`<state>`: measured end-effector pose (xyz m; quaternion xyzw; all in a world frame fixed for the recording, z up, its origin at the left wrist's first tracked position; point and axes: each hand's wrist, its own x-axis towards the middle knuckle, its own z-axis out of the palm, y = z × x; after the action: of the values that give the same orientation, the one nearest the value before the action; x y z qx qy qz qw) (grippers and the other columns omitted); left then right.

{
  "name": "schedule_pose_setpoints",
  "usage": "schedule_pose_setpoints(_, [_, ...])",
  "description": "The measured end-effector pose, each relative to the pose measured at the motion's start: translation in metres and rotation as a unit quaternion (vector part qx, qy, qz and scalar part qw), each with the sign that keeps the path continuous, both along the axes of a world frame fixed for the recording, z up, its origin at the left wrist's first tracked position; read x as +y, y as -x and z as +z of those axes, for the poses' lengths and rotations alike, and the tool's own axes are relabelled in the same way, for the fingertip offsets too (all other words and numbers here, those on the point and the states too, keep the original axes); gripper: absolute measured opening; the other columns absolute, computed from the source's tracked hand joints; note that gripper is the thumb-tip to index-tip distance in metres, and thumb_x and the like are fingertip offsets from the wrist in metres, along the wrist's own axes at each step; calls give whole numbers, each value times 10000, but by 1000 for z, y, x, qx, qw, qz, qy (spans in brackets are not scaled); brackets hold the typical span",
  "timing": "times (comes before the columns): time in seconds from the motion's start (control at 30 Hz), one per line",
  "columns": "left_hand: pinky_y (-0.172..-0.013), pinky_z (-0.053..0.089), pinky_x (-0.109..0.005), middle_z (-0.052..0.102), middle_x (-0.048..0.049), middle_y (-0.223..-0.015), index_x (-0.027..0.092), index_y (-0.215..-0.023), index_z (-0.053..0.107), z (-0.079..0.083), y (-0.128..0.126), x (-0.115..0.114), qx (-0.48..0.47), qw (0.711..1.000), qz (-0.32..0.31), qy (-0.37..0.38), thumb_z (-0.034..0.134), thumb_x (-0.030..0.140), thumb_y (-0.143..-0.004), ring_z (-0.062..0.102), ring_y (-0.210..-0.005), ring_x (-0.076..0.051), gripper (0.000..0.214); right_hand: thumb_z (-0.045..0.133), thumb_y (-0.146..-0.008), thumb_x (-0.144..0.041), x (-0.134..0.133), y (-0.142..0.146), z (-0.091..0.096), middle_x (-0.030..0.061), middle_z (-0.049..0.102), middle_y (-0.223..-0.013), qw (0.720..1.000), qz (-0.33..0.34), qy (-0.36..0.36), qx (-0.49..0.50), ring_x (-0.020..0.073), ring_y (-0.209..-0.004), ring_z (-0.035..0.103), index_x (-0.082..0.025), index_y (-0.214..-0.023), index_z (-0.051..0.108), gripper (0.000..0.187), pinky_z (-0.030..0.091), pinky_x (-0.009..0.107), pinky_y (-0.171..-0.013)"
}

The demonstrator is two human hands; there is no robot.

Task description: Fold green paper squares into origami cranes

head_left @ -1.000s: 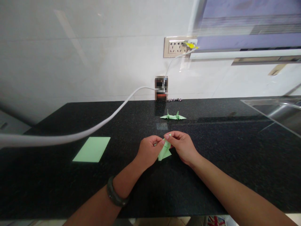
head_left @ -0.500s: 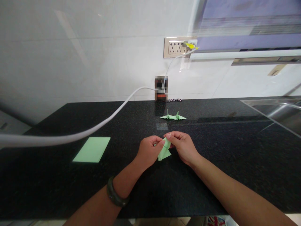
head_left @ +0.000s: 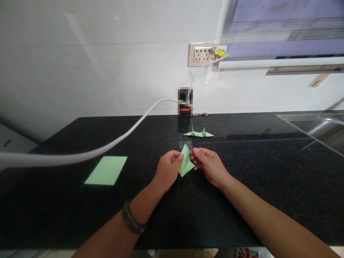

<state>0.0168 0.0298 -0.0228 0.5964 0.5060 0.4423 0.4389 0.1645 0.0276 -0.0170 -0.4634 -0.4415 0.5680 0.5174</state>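
A partly folded green paper piece (head_left: 186,164) is held just above the black countertop (head_left: 242,186), its point standing up. My left hand (head_left: 168,170) pinches its left side and my right hand (head_left: 209,165) pinches its right side, fingers closed on the paper. A dark band sits on my left wrist. A finished green paper crane (head_left: 199,133) rests on the counter behind my hands. A flat green paper sheet (head_left: 106,170) lies to the left.
A thick white cable (head_left: 88,152) sweeps across the left half toward a small dark device (head_left: 185,101) at the wall. A wall socket (head_left: 202,54) is above. A metal sink (head_left: 317,127) is at the right edge.
Both hands have lifted slightly and moved apart, and the folded paper has turned so its tip points upward.
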Motion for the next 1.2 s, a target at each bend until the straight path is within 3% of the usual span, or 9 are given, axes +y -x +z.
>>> schedule_pose_setpoints(0.17, [-480,395,-207,593,-8,-624,151,-758,584,-1,1,0,18,999,30,-12,517,398,-733,532,-540,-115,257,618,-678,-397,-3,3,0,2,562,-613,994,9,-56,-98,90,-496,459,-155,-770,626,259,381,212,-433])
schedule_pose_setpoints(0.4, [-534,437,-231,649,-47,-721,143,-863,608,-1,1,0,3,1000,15,-5,539,375,-721,598,-630,-154,281,604,-696,-363,-5,5,-2,9,576,-618,985,-5,-95,-143,115,-531,500,-166,-782,623,216,406,234,-469])
schedule_pose_setpoints(0.67, [-510,420,-223,628,-28,-654,136,-749,584,0,0,0,-3,1000,-2,13,568,360,-697,568,-574,-136,230,559,-743,-336,-5,5,-4,12,565,-637,984,11,-104,-146,106,-535,477,-154,-805,616,201,399,228,-479])
schedule_pose_setpoints(1.2, [-551,411,-231,617,-25,-686,137,-824,618,-1,2,0,22,999,-40,-13,498,390,-757,558,-632,-143,288,564,-740,-338,-5,7,-6,5,545,-652,987,10,-90,-129,96,-542,460,-157,-827,595,204,385,216,-473])
